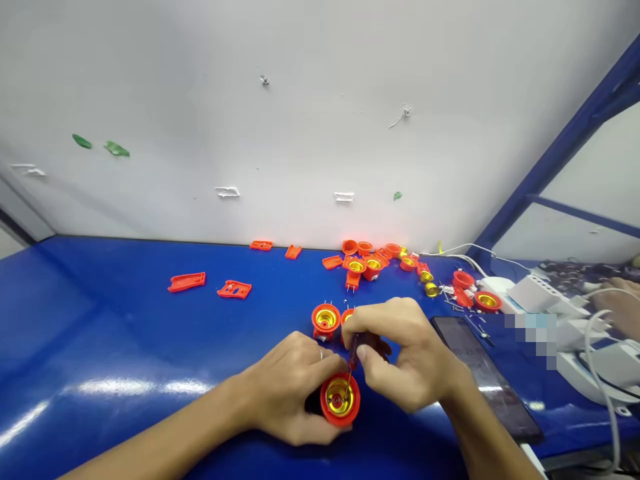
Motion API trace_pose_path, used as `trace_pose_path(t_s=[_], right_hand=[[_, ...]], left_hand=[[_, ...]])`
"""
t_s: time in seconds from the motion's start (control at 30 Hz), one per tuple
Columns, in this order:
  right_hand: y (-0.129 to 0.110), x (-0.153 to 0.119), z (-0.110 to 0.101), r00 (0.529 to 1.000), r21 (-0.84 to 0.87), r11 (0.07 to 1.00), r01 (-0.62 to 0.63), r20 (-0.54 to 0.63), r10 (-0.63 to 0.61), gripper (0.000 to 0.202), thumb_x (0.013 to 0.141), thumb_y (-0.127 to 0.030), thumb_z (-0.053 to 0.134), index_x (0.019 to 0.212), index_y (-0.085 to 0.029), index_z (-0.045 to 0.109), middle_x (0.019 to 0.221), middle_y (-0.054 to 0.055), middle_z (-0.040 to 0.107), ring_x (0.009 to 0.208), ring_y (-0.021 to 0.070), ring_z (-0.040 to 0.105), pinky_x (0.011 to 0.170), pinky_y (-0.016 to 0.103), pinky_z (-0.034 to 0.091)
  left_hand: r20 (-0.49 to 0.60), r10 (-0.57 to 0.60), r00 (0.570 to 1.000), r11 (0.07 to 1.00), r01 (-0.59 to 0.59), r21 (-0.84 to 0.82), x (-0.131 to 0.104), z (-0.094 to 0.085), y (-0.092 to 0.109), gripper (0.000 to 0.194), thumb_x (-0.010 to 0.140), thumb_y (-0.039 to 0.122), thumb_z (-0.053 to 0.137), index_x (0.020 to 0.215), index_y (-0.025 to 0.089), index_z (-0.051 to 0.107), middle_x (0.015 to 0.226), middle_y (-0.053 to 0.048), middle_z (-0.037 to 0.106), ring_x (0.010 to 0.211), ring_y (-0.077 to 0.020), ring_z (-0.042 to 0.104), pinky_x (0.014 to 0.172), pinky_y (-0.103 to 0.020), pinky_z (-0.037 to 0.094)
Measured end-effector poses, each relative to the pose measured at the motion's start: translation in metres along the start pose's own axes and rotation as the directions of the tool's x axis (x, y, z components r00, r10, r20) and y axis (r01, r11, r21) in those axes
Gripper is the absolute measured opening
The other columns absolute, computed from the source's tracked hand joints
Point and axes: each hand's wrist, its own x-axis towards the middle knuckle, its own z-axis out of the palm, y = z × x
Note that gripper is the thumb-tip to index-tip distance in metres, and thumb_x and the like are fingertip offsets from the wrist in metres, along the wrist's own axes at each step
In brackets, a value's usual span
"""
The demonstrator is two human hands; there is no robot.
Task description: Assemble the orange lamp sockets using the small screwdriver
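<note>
Near the front of the blue table, my left hand (295, 393) is closed around a red lamp socket (330, 415) with a brass-coloured threaded lining, its mouth facing up toward me. A screwdriver (355, 350) with a dark reddish handle is gripped in my right hand (405, 353). Its thin shaft slants down into the socket, with the tip at the bottom by small screws. Just behind my hands stands a second red socket (326, 319) with metal pins. Another socket (347, 316) beside it is partly hidden by my right hand.
Red plastic covers (234, 289) lie at the back left of the table (125, 333). Several sockets and brass shells (432, 289) are heaped at the back right. A phone (485, 373) lies right of my right hand. White power strips (535, 293) and cables line the right edge, near another person's hand (623, 307).
</note>
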Motion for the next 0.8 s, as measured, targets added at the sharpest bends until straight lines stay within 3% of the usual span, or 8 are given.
trace_pose_path(t_s=[0.23, 0.33, 0.5, 0.67, 0.8], right_hand=[[0.001, -0.004, -0.004, 0.998, -0.128, 0.990, 0.054, 0.015, -0.053, 0.011, 0.072, -0.015, 0.041, 0.072, -0.022, 0.049, 0.056, -0.004, 0.044, 0.047, 0.0114, 0.029, 0.049, 0.029, 0.022], [0.003, -0.005, -0.001, 0.998, -0.209, 0.976, 0.056, 0.034, -0.050, 0.006, 0.081, -0.020, 0.045, 0.076, -0.023, 0.048, 0.057, -0.004, 0.047, 0.046, 0.0120, 0.029, 0.050, 0.030, 0.021], [0.003, -0.008, 0.000, 0.998, -0.293, 0.956, 0.026, 0.070, -0.006, 0.025, 0.098, -0.026, 0.045, 0.074, -0.021, 0.046, 0.055, -0.005, 0.047, 0.046, 0.0101, 0.036, 0.052, 0.028, 0.021], [-0.003, -0.007, -0.005, 0.982, -0.287, 0.958, 0.014, 0.185, 0.041, 0.016, 0.100, -0.020, 0.038, 0.087, -0.020, 0.049, 0.064, -0.003, 0.056, 0.050, 0.0117, 0.044, 0.052, 0.027, 0.024], [-0.008, -0.006, -0.007, 0.979, -0.299, 0.954, -0.016, 0.189, 0.076, 0.010, 0.098, -0.018, 0.040, 0.102, -0.020, 0.049, 0.070, -0.003, 0.059, 0.053, 0.0126, 0.047, 0.052, 0.027, 0.025]], left_hand=[[0.014, -0.004, 1.000, 1.000, 0.004, 0.028, 0.000, 0.000, 0.001, 0.022, 0.086, 0.034, 0.059, 0.081, 0.022, 0.041, 0.057, 0.005, 0.051, 0.044, -0.0120, 0.043, 0.044, -0.032, 0.024], [0.007, 0.012, 1.000, 0.999, -0.012, 0.030, 0.000, 0.000, 0.000, 0.017, 0.087, 0.032, 0.056, 0.084, 0.022, 0.043, 0.057, 0.005, 0.053, 0.044, -0.0125, 0.045, 0.044, -0.032, 0.025], [0.022, 0.000, 1.000, 0.999, -0.001, 0.050, 0.000, -0.001, 0.000, 0.015, 0.087, 0.032, 0.057, 0.092, 0.020, 0.050, 0.060, 0.003, 0.059, 0.046, -0.0141, 0.049, 0.045, -0.032, 0.028], [0.061, -0.032, 0.998, 0.998, 0.029, 0.053, -0.002, -0.001, 0.002, 0.013, 0.084, 0.028, 0.057, 0.091, 0.020, 0.050, 0.060, 0.004, 0.058, 0.047, -0.0138, 0.048, 0.046, -0.031, 0.029], [0.066, -0.075, 0.995, 0.995, 0.070, 0.071, -0.001, -0.003, 0.004, 0.009, 0.081, 0.022, 0.052, 0.090, 0.021, 0.048, 0.063, 0.003, 0.059, 0.050, -0.0143, 0.050, 0.048, -0.029, 0.031]])
